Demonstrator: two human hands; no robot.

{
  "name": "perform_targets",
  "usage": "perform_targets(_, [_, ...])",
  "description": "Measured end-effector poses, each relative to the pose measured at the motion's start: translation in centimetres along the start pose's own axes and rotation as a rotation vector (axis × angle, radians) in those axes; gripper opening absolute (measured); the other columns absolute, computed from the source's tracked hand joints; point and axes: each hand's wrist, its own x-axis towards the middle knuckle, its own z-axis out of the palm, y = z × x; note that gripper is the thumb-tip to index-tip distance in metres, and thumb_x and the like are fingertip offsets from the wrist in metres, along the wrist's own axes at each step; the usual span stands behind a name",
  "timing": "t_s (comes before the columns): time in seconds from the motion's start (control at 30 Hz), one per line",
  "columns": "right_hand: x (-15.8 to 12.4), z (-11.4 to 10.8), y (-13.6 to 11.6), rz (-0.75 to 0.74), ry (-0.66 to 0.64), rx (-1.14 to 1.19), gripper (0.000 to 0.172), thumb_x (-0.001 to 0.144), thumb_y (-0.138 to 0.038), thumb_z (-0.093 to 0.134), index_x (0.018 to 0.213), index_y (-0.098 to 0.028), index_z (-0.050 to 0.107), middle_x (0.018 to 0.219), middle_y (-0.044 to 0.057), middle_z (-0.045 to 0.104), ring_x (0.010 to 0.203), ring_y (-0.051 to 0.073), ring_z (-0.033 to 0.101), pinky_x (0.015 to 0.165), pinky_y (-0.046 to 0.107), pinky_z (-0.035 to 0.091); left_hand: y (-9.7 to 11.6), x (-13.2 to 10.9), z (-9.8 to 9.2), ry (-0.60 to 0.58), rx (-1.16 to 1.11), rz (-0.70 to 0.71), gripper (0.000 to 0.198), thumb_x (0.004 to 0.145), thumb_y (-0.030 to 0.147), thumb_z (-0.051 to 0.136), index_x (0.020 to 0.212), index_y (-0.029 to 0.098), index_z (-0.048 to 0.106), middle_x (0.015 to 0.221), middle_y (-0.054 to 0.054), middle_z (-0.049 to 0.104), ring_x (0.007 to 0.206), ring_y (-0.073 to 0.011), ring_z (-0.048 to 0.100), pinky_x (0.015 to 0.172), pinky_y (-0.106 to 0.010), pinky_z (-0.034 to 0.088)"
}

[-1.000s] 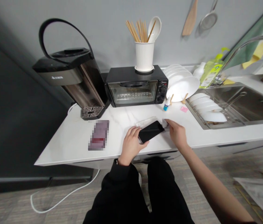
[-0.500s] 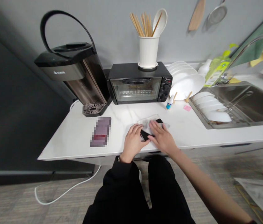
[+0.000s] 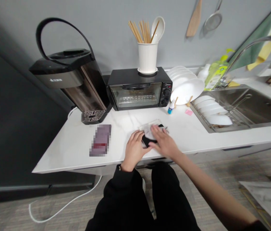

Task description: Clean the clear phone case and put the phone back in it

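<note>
A black smartphone [image 3: 146, 141] lies flat on the white counter in front of me. My left hand [image 3: 134, 150] grips its left and near edges, thumb and fingers bent around them. My right hand [image 3: 166, 145] presses a thin whitish wipe [image 3: 148, 132] down onto the screen, covering much of the phone. Just behind is a clear, flat piece, perhaps a phone case [image 3: 155, 122], partly hidden by the wipe. A small white bottle with a blue label [image 3: 170, 107] stands farther back, beside a pink slip [image 3: 188, 112].
A pixelated purple item [image 3: 101, 140] lies to the left, near a water dispenser [image 3: 85, 80]. Behind my hands stands a toaster oven [image 3: 137, 94] topped by a chopstick holder [image 3: 147, 57]. Plates [image 3: 189, 90] and a sink [image 3: 258, 109] are at right.
The right hand and wipe have shifted slightly over the phone, while the left hand keeps its hold. The whole view has moved a little.
</note>
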Motion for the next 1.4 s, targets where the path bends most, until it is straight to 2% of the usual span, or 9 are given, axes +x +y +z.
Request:
perform_targets(0.2, [-1.1, 0.0, -0.6, -0.102, -0.069, 0.014, 0.088, 0.104, -0.063, 0.046, 0.168, -0.01, 0.018, 0.171, 0.022, 0.027, 0.161, 0.032, 0.022, 0.126, 0.058, 0.029, -0.1, 0.0, 0.1, -0.015, 0.016, -0.006, 0.064, 0.08, 0.032, 0.085, 0.137, 0.016, 0.059, 0.139, -0.013, 0.066, 0.138, -0.0324, 0.054, 0.12, -0.047, 0.046])
perform_targets(0.37, [-1.0, 0.1, -0.7, 0.1, 0.039, -0.053, 0.087, 0.105, -0.062, 0.045, 0.168, -0.009, 0.018, 0.17, 0.025, 0.027, 0.16, 0.037, 0.025, 0.124, 0.063, 0.03, -0.1, 0.0, 0.1, 0.0, 0.011, 0.009, 0.062, 0.081, 0.037, 0.084, 0.135, 0.018, 0.06, 0.14, -0.012, 0.066, 0.138, -0.0321, 0.054, 0.121, -0.048, 0.046])
perform_targets(0.5, [-0.6, 0.1, -0.9, -0.067, -0.04, 0.029, 0.09, 0.103, -0.065, 0.046, 0.168, -0.011, 0.015, 0.171, 0.022, 0.027, 0.161, 0.034, 0.023, 0.126, 0.06, 0.029, -0.1, 0.0, 0.0, -0.033, 0.034, 0.0, 0.064, 0.081, 0.033, 0.085, 0.137, 0.016, 0.059, 0.14, -0.014, 0.065, 0.139, -0.0344, 0.054, 0.118, -0.05, 0.048])
perform_targets(0.63, [-0.6, -0.2, -0.5, 0.088, 0.033, 0.029, 0.083, 0.106, -0.06, 0.043, 0.166, -0.007, 0.022, 0.168, 0.027, 0.031, 0.159, 0.037, 0.027, 0.124, 0.064, 0.03, -0.1, 0.0, 0.0, -0.005, 0.01, 0.012, 0.063, 0.081, 0.04, 0.085, 0.136, 0.019, 0.059, 0.14, -0.013, 0.065, 0.138, -0.0333, 0.054, 0.12, -0.05, 0.046])
perform_targets(0.77, [-0.6, -0.5, -0.3, -0.114, -0.078, 0.07, 0.08, 0.105, -0.059, 0.047, 0.166, -0.012, 0.026, 0.17, 0.021, 0.03, 0.16, 0.032, 0.025, 0.126, 0.06, 0.03, -0.1, 0.0, 0.0, -0.027, 0.021, 0.004, 0.064, 0.082, 0.033, 0.084, 0.138, 0.018, 0.058, 0.139, -0.014, 0.065, 0.139, -0.0336, 0.053, 0.119, -0.05, 0.047])
perform_targets(0.9, [-0.8, -0.5, 0.3, 0.041, 0.01, -0.02, 0.08, 0.105, -0.057, 0.047, 0.166, -0.01, 0.026, 0.167, 0.024, 0.034, 0.159, 0.036, 0.027, 0.124, 0.065, 0.029, -0.2, 0.0, 0.1, -0.003, 0.01, 0.011, 0.064, 0.081, 0.039, 0.085, 0.137, 0.02, 0.059, 0.14, -0.012, 0.065, 0.138, -0.0333, 0.053, 0.12, -0.05, 0.046])
perform_targets(1.03, [-1.2, -0.3, -0.2, -0.123, -0.079, 0.038, 0.089, 0.102, -0.065, 0.05, 0.167, -0.01, 0.023, 0.169, 0.022, 0.032, 0.16, 0.033, 0.025, 0.126, 0.06, 0.029, -0.3, 0.0, 0.2, -0.015, 0.026, 0.016, 0.066, 0.08, 0.033, 0.085, 0.137, 0.017, 0.059, 0.138, -0.013, 0.066, 0.138, -0.0328, 0.054, 0.12, -0.048, 0.047])
perform_targets(1.3, [-0.5, 0.2, -1.1, -0.097, -0.068, 0.072, 0.085, 0.103, -0.06, 0.051, 0.166, -0.009, 0.026, 0.168, 0.023, 0.033, 0.159, 0.033, 0.027, 0.126, 0.06, 0.03, -0.3, 0.0, 0.0, -0.037, 0.032, 0.015, 0.063, 0.081, 0.03, 0.082, 0.138, 0.017, 0.058, 0.139, -0.014, 0.065, 0.139, -0.0339, 0.054, 0.119, -0.05, 0.048])
perform_targets(1.4, [-0.3, 0.3, -1.0, 0.089, 0.04, 0.024, 0.081, 0.106, -0.059, 0.045, 0.167, -0.011, 0.023, 0.169, 0.024, 0.03, 0.159, 0.035, 0.026, 0.124, 0.064, 0.03, -0.3, 0.1, 0.0, -0.015, 0.024, 0.021, 0.059, 0.083, 0.032, 0.081, 0.136, 0.02, 0.059, 0.14, -0.012, 0.065, 0.14, -0.0334, 0.053, 0.12, -0.05, 0.046])
